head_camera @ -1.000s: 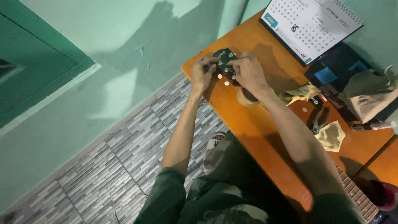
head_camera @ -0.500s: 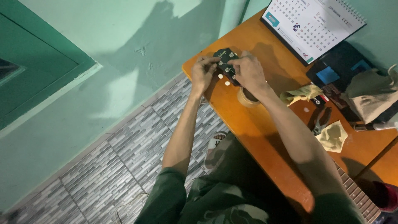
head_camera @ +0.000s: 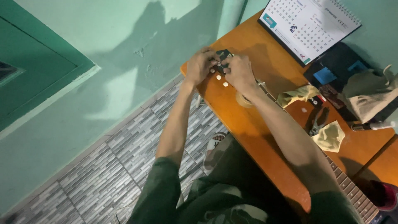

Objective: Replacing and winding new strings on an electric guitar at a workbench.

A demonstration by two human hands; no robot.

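Both hands meet at the far-left corner of the orange tabletop (head_camera: 265, 124), pinching one small dark flat part (head_camera: 224, 57) between them. Left hand (head_camera: 200, 65) holds its left edge, fingers curled in; right hand (head_camera: 238, 74) covers the right side and lower edge. Both grips are clenched on the part, which sits slightly above the surface or just touching it; I cannot tell which.

Key relation: the part lies directly between the two grips, with neither hand clearly nearer. Its long axis is hard to call, since only the top corner shows past the fingers.

Two small white discs (head_camera: 222, 81) lie on the tabletop just below the hands, nearer the right wrist. A roll of tape (head_camera: 244, 99) sits under the right forearm, partly covered.

Further right, well apart from the hands: yellow cloth (head_camera: 296, 94), pliers (head_camera: 317, 123), second cloth piece (head_camera: 330, 137), desk calendar (head_camera: 309, 27) standing at the back edge.

Hidden: most of the part, its underside, both sets of fingertips. A fretted guitar neck (head_camera: 352, 193) is cut off at the bottom right.
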